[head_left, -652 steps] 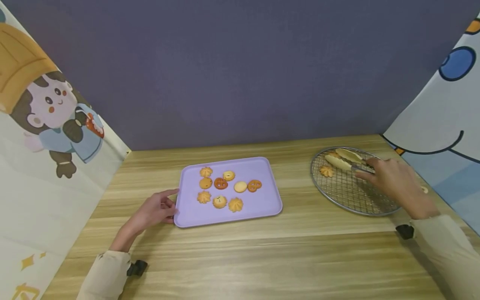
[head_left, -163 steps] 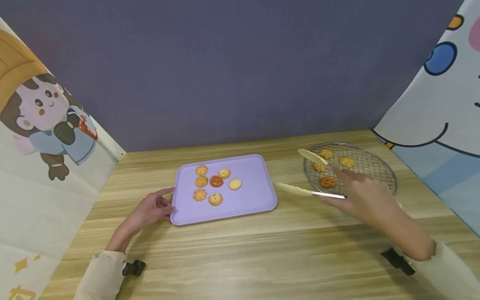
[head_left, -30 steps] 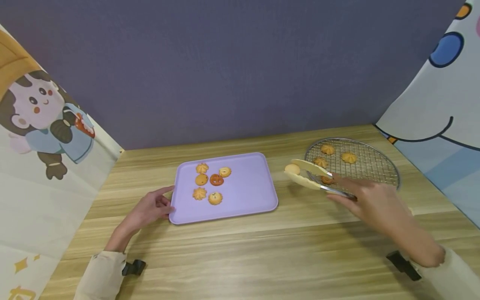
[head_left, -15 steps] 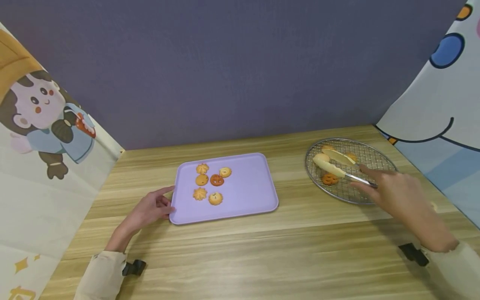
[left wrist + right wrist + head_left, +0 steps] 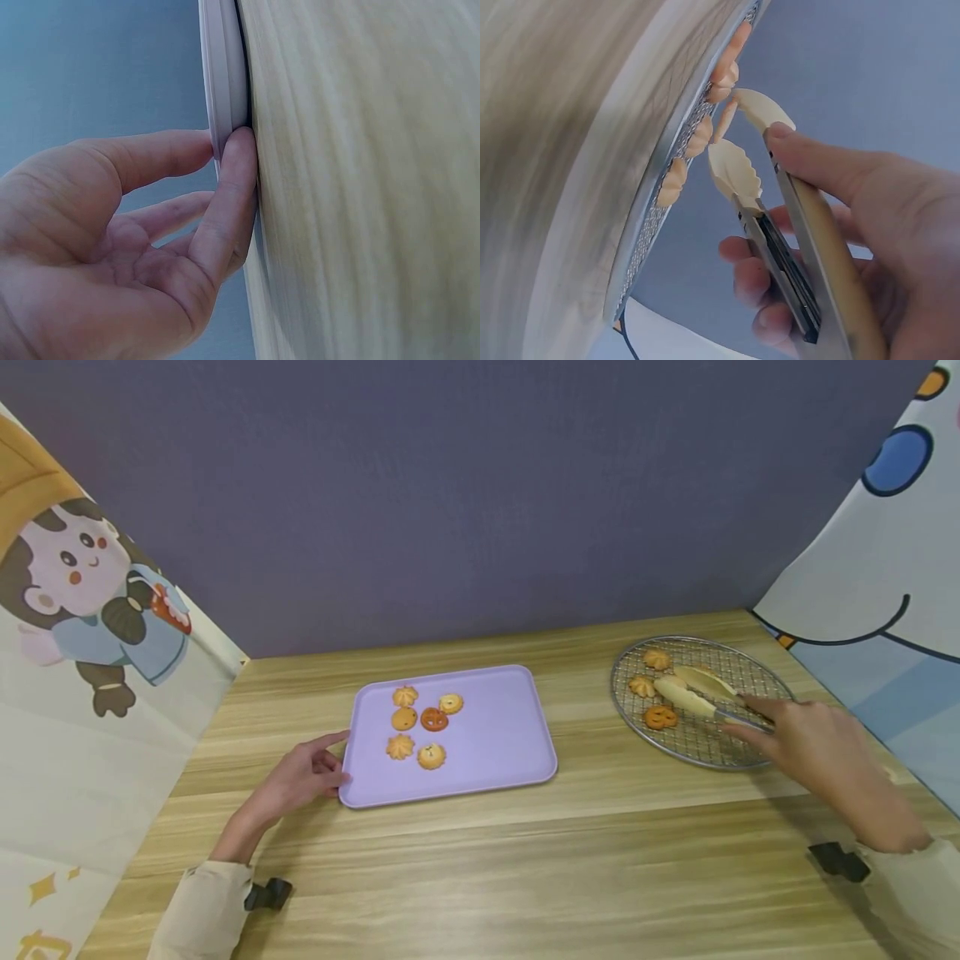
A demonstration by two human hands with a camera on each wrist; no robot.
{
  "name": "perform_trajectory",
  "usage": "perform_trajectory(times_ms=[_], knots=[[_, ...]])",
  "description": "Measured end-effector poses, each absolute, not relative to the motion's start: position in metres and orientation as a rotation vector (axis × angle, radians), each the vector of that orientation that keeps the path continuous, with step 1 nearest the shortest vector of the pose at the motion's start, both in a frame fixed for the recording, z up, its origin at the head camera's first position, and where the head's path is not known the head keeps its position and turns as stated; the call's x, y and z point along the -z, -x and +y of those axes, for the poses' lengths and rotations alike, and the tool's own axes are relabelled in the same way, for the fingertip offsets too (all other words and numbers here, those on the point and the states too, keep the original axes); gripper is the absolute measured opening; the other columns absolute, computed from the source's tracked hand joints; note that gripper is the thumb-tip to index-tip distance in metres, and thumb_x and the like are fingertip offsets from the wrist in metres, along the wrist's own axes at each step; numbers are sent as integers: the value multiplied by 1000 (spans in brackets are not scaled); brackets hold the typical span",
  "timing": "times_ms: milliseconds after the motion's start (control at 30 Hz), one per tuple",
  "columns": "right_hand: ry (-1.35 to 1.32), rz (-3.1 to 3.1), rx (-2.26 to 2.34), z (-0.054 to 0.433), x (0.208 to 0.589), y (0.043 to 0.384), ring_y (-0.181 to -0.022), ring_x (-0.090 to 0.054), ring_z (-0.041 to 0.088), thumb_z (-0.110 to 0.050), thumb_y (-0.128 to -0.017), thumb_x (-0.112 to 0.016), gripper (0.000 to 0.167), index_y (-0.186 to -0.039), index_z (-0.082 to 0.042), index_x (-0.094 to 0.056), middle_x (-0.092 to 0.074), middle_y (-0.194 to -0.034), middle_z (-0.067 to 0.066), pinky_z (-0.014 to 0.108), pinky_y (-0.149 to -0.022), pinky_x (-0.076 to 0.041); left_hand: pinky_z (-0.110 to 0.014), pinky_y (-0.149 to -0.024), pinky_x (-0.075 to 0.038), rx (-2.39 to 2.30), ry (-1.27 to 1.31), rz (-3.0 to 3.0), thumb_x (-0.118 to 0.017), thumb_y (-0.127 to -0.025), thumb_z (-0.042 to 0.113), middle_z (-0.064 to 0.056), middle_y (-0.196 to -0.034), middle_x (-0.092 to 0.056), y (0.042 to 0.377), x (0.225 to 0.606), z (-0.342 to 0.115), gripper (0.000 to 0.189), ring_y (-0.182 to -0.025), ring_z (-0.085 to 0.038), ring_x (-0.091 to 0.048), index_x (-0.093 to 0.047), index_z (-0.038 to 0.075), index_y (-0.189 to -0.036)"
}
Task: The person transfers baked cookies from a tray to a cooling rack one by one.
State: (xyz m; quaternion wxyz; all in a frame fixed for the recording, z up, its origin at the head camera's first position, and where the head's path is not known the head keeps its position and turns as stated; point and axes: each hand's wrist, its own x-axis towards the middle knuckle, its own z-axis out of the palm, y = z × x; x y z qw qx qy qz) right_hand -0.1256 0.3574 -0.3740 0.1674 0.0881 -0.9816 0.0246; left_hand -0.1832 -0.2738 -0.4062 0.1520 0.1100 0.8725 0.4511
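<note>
1. Wall [image 5: 480, 502], dark, seen at back; flanked by panels with cartoon prints on both sides.
2. Table [image 5: 480, 877], wood-look; everything else is set on it or reached over it.
3. Tray [image 5: 502, 727], light purple, placed left of centre; six cookies [image 5: 434, 719] carried, grouped on its left half.
4. Rack [image 5: 750, 685], round wire, placed right of tray, apart from it.
5. Left hand [image 5: 303, 775]: tray's left rim pinched between thumb and fingers.
6. Right hand [image 5: 813, 743]: tongs [image 5: 686, 697] grasped, fingers and thumb wrapped about both arms.
7. Tongs: cream tips pointed left, held low over rack; thin plain cookie [image 5: 726, 120] seen between tips in right wrist view; whether it is clamped cannot be told.
8. Tray cookies: two flower-shaped, one dotted, one pretzel-like, two pale-topped.
9. Rack cookies: two flower-shaped [image 5: 642, 686] near left edge, one brown pretzel-like [image 5: 661, 717] nearer front; area behind tongs hidden.
</note>
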Motion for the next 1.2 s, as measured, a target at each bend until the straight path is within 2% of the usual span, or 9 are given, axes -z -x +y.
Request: perform_trajectory(times_ms=[233,833,1200], knots=[[-236,-2818,-42,360,376,126,-38,-24,13,-39,-88,-74,55,-124,3,-66,-28,-42,-3,27,-34,-23,-29,-67,-61,-1301,-326,2497,-65,-91,-5,-17,-90,-62,183,405,-274,67,-80,-22,-63,-31,-13,-148],[-193,-2867,-30,363,379,127,-37,-24,13,-44,-88,-73,63,-125,7,-64,-27,-40,-3,28,-34,-24,-29,-67,-61,-1292,-315,2504,-66,-91,-4,-18,-91,-61,182,405,-272,68,-79,-22,-62,-32,-13,-148],[-256,-2814,-28,346,369,118,-38,-21,12,-47,-90,-70,62,-128,2,-64,-26,-40,-6,26,-35,-22,-30,-67,-61,-1300,-303,2503,-67,-91,-3,-17,-90,-60,182,404,-271,67,-78,-20,-62,-33,-12,-149]])
